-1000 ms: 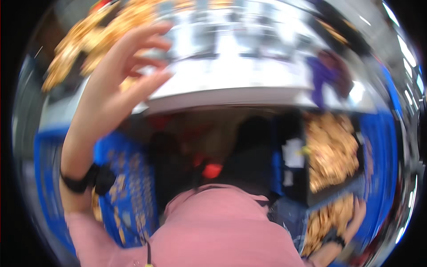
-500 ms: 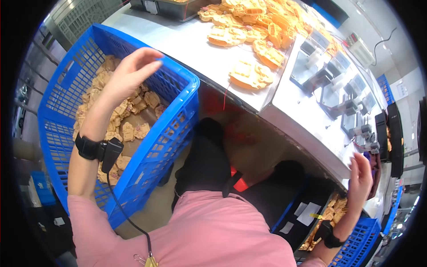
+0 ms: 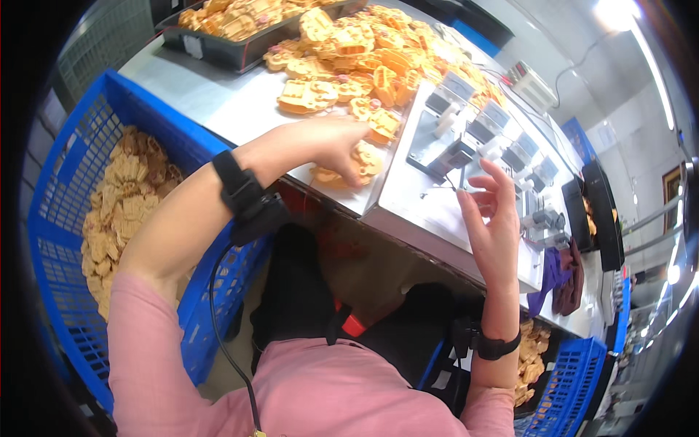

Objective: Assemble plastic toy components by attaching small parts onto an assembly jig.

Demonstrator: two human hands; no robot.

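My left hand (image 3: 325, 146) reaches over an orange moulded plastic piece (image 3: 373, 162) at the near edge of the white table. Its thumb and fingers are spread above the piece, which still lies on the tabletop and is partly covered by the hand. My right hand (image 3: 496, 226) hovers in front of a white fixture box (image 3: 419, 215), with curved fingers and the thumb apart, and I see nothing held in it. Small clear blocks and dark metal clamps (image 3: 457, 154) stand on the box.
A large heap of orange pieces (image 3: 357, 44) covers the table's far part, beside a dark tray (image 3: 240, 54) of more pieces. On my left stands a blue basket (image 3: 65, 266) of pale pieces. Purple cloth (image 3: 546, 280) hangs at the right, above another blue basket (image 3: 564, 386).
My left hand has moved right from above the blue basket to the orange piece on the table. My right hand has come up and left toward the fixture box. The view has shifted right.
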